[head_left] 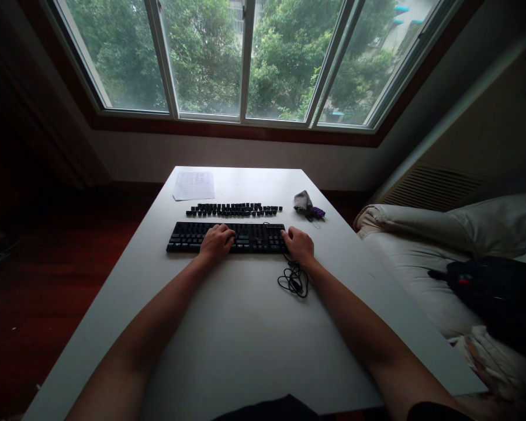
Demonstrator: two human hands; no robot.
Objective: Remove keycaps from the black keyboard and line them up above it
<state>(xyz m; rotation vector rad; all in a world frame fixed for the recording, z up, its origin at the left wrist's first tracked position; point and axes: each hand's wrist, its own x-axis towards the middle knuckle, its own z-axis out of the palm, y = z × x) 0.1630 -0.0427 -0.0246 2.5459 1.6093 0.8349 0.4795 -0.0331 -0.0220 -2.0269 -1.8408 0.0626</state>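
A black keyboard (245,240) lies flat on the white table, lengthwise in front of me. My left hand (218,240) rests over its middle keys, fingers curled and thumb and forefinger close together at the keys; anything between them is too small to make out. At the keyboard's right end, my right hand (298,244) is closed on the edge, with the thumb along its side. Loose black keycaps (234,209) stand in rows just behind the keyboard. The keyboard's coiled black cable (294,280) lies below my right wrist.
A printed paper sheet (194,186) lies at the table's far left. Grey and purple cloth items (304,202) sit at the far right of the white table (254,327). Beside the table's right edge is a bed or sofa (403,251) with a dark bag (495,292).
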